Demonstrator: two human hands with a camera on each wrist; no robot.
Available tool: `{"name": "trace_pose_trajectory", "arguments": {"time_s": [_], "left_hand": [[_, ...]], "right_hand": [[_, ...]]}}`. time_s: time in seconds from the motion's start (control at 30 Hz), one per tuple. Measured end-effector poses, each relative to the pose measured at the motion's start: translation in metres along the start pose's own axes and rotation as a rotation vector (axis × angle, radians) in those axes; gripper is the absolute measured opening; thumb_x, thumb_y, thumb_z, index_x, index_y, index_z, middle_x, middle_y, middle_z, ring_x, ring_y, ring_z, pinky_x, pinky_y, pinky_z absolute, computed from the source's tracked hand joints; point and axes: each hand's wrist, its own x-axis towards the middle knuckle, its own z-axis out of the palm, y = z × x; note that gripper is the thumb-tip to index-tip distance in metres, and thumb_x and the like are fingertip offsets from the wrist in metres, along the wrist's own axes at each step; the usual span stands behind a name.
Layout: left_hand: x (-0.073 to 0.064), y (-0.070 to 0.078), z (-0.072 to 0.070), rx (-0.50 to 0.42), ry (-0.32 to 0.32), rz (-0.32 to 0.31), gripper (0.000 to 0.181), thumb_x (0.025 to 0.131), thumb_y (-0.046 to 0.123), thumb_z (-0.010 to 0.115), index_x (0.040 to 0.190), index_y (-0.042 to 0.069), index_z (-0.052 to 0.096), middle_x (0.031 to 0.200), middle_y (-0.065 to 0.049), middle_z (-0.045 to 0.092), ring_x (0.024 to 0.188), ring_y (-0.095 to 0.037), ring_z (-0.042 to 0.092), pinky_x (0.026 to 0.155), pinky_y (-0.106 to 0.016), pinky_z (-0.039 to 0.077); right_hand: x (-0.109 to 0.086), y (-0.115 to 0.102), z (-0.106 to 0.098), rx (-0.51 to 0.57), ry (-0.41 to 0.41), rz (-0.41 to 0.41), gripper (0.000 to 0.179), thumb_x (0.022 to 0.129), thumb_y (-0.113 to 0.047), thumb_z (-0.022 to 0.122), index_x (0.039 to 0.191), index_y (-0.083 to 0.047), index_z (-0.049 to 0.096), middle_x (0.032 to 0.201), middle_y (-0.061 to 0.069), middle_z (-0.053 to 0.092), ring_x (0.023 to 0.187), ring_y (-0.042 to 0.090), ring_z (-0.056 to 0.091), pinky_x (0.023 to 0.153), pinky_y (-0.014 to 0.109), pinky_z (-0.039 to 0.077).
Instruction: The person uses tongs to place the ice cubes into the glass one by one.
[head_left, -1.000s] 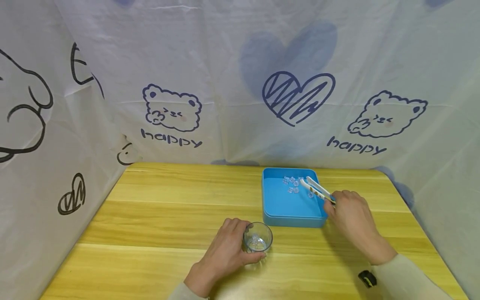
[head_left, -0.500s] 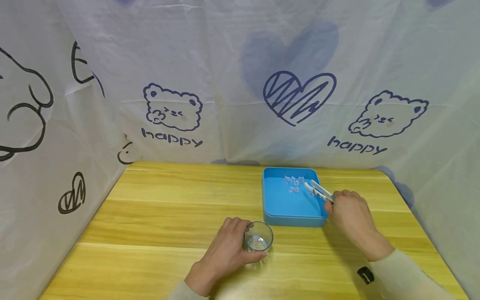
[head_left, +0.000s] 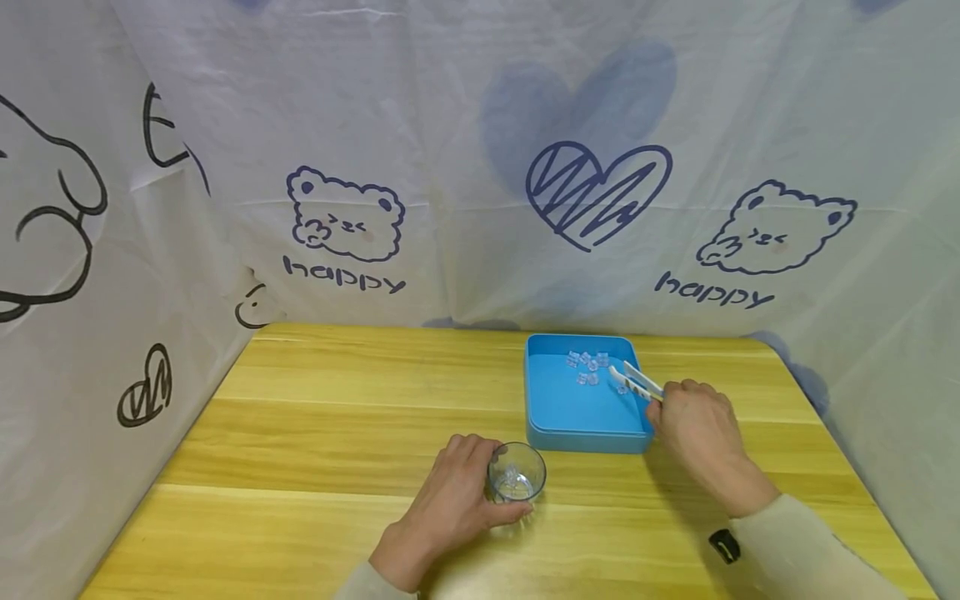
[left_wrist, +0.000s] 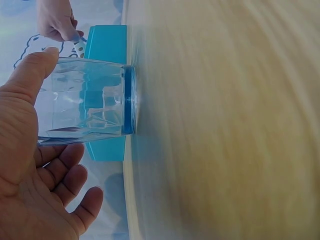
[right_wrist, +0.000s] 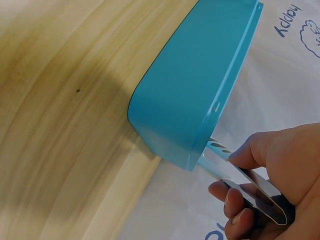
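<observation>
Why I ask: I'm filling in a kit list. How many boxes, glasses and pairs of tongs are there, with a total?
Box: 1
Glass: 1
Tongs: 1 pair
Total: 3, leaving out the small clear pieces, too bunched to count surely.

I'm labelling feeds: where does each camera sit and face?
Head: worn on head, facing forward and down at table; left hand, right hand show.
Left wrist: on that wrist, facing glass; left hand near, right hand beyond.
Right wrist: on that wrist, facing blue box from outside; right hand shows.
Head, left wrist share glass and blue box.
</observation>
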Motion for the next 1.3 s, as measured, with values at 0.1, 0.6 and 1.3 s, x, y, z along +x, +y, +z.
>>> {"name": "trace_pose_trajectory", "arguments": {"time_s": [0.1,0.6,1.3], "left_hand": [[-0.001,0.0,0.0,-0.001,0.005,0.005,0.076,0.078,0.063,0.087,0.129,0.012,0.065,0.115,0.001,0.065,0.107,-0.017,0.053,0.094,-0.04,0.048],[0.0,-0.001,-0.001,-0.009,0.005,0.006,0.075,0.078,0.062,0.087,0.129,0.012,0.064,0.114,0.001,0.064,0.107,-0.017,0.053,0.095,-0.04,0.048],[-0.001,-0.001,0.0,-0.013,-0.005,0.001,0.077,0.079,0.065,0.084,0.13,0.012,0.064,0.116,0.001,0.065,0.108,-0.017,0.053,0.095,-0.041,0.048]], "right_hand": [[0.0,-0.003,0.0,-0.012,-0.012,0.013,0.037,0.094,-0.017,0.068,0.064,-0.004,0.049,0.062,0.008,0.045,0.055,0.027,0.045,0.049,0.04,0.04],[0.001,-0.019,0.002,-0.135,-0.111,-0.023,0.032,0.093,-0.012,0.071,0.067,-0.002,0.056,0.064,0.008,0.051,0.06,0.027,0.049,0.054,0.039,0.045],[-0.013,-0.021,0.01,-0.099,0.019,-0.085,0.041,0.089,-0.011,0.071,0.057,-0.009,0.044,0.057,0.005,0.042,0.052,0.024,0.04,0.046,0.037,0.038]]}}
